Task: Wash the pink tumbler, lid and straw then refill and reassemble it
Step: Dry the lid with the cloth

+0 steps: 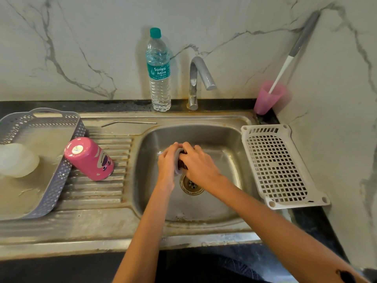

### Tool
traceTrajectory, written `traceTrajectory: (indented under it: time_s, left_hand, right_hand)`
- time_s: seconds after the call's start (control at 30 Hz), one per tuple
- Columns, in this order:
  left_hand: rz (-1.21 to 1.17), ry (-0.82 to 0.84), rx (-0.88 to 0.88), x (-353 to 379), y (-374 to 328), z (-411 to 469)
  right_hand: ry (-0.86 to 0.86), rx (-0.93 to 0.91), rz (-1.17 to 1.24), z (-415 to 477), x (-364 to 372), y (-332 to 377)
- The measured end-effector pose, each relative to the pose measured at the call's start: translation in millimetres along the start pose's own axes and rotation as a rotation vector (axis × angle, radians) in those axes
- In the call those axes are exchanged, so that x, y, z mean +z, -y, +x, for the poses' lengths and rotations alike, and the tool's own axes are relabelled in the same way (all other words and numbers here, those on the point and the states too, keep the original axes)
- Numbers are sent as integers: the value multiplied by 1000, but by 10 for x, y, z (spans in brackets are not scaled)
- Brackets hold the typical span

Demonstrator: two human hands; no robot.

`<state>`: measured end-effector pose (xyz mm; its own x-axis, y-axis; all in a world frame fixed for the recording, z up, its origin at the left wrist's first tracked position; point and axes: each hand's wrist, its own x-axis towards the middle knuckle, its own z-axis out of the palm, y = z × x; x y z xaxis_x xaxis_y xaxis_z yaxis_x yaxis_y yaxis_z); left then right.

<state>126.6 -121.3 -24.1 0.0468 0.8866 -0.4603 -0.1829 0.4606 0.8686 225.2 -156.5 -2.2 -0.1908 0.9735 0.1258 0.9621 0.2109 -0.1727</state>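
Note:
The pink tumbler (89, 158) stands upside down on the ribbed drainboard, left of the sink basin. A metal straw (129, 123) lies along the back edge of the drainboard. Over the basin my left hand (167, 160) grips a clear round lid (177, 162) on edge. My right hand (199, 162) presses a dark scrubber (182, 161) against the lid, fingers curled round it. Most of the lid is hidden by both hands.
A water bottle (159, 72) stands beside the tap (198, 80) at the back. A grey basket (42, 160) with a whitish container lies at the left. A white perforated tray (279, 166) sits right of the sink (224, 137). A pink cup (269, 99) holds a brush.

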Motion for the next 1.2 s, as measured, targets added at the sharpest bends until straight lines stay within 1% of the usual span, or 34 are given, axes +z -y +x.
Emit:
traceTrajectory:
  time_s: [0.07,0.2,0.27,0.3,0.37,0.5,0.53,0.6,0.67,0.73,0.77,0.8,0.83,0.9,0.93,0.97,1.03,1.1,1.17,1.2]
  left_hand:
    - [7,3,28,14,3,-52]
    - [8,44,7,70,76,-124]
    - [-7,70,-6,104,92,-125]
    - [-23,82,-6,115,91,-122]
    - [-65,109,9,123,89,-117]
    - [-76,117,83,100,118,-112]
    - [-76,113,102,87,128,-104]
    - [-80,106,122,79,148,-99]
    - [-86,96,138,89,175,-106]
    - [-89,81,154,110,175,-107]
    - [-80,84,164,126,169,-95]
    - [-67,92,170,136,153,-88]
    - [-55,99,174,139,132,-77]
    - [-55,107,158,137,80,-60]
    - [-63,112,136,127,66,-55]
    - [-62,121,104,116,68,-48]
    - [-36,153,45,110,69,-51]
    - [-31,163,25,124,70,-65]
    - [-53,131,31,172,22,-95]
    - [-64,100,34,200,-6,-107]
  right_hand:
    - [79,9,100,24,-44,-32]
    - [308,66,440,50,-81,-189]
    - [377,170,591,33,-57,-274]
    - [382,240,681,15,-47,-293]
    - [333,396,900,-23,-31,-276]
    - [182,809,1514,-84,-32,-133]
    - [163,899,1627,-91,-34,-98]
    - [132,1050,1809,-82,3,-58]
    - [102,1149,1963,-52,43,-41]
    - [32,1209,2010,-25,88,-15]
    - [-31,1208,1954,-28,107,-4]
    - [-117,1167,1812,-51,131,9]
    - [-191,1057,1584,-83,161,12]
    - [-278,659,977,-158,207,-21]
    - [-299,464,760,-182,223,-46]
    - [-304,334,636,-199,226,-69]
    - [-326,163,457,-213,238,-113]
    - [-388,82,173,-207,249,-88]
    - [-422,95,-39,-184,251,-57]
    - [-416,122,-83,-162,240,-50]
